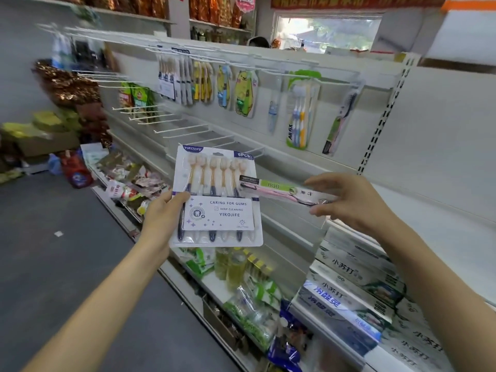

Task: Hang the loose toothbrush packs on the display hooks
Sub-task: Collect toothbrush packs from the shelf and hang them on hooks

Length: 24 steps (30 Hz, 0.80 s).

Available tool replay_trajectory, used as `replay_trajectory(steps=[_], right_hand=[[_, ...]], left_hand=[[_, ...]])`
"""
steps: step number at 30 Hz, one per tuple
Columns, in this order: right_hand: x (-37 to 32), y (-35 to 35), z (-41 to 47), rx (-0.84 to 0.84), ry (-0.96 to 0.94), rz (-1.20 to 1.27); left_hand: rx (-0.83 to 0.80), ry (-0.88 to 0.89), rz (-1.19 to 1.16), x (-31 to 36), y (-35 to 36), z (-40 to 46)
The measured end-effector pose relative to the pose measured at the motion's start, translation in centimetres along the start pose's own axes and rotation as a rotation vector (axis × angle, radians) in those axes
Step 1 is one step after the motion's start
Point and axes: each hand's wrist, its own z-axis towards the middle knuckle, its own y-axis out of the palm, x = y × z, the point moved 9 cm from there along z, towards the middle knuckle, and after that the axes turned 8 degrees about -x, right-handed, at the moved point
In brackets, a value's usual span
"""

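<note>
The display rack (308, 76) fills the view, its upper hooks (316, 77) hung with toothbrush packs and the row of hooks below them bare. Below that bare row, the left hand (163, 210) grips the six-pack (216, 197) by its edge, upright. Beside it, the right hand (349, 200) pinches the slim single pack (284, 190), lying crosswise. Both are carried, none hung yet; next, I judge, a pack's hole must meet a bare hook.
</note>
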Motion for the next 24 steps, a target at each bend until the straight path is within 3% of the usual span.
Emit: replay_trajectory(steps=[4,14,24], right_hand=[[-0.9,-0.2,1.9,0.034,0.002,0.182],[-2.3,0.1,11.5,0.118,-0.057,0.310],[-6.7,4.4,23.9,0.220,-0.226,0.754]], left_hand=[[0.009,0.051,0.032,0.2,-1.3,1.7],[0.139,0.172,0.117,1.1,-5.9,7.9],[0.269,0.262,0.120,2.7,-13.0,13.7]])
